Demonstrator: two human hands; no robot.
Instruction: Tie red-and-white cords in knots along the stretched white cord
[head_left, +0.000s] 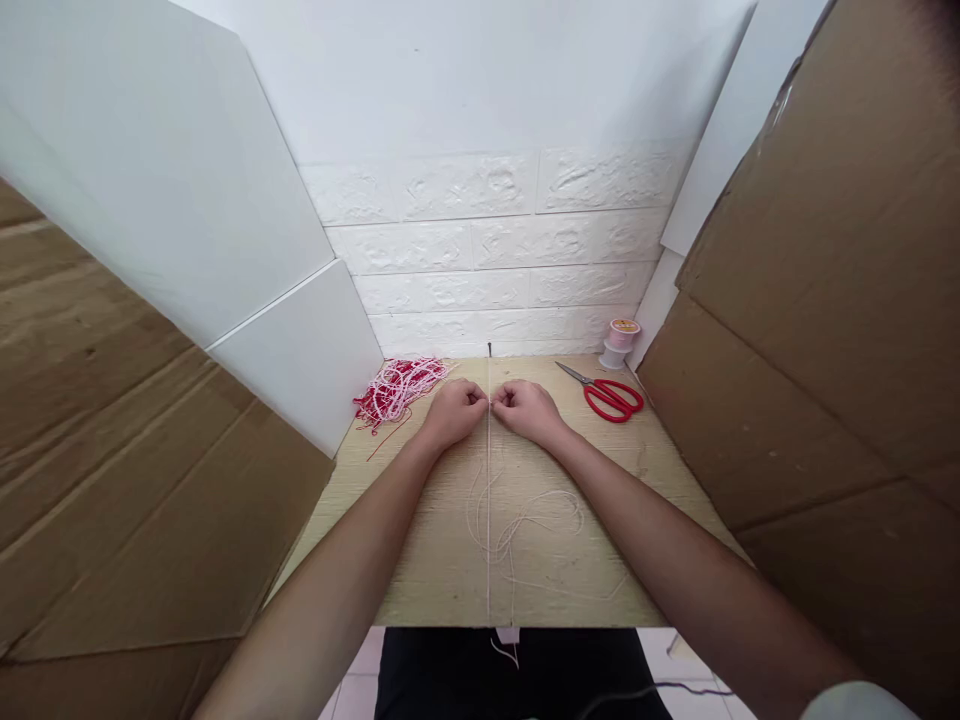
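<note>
A pale cord runs taut down the middle of the wooden board, from a nail at the far edge to the near edge. My left hand is closed just left of this cord, thumb and fingertips pinching a thin strand against it. Mirroring it on the right, my right hand is also closed in a pinch on thin cord. The fingertips nearly meet, and the exact strands between them are too small to make out. Loose thin cord lies in loops on the board, nearer to me.
A tangled pile of red and white cords lies at the back left. Red-handled scissors lie at the back right, near stacked spools. Cardboard walls flank the board, with a white brick-patterned wall behind.
</note>
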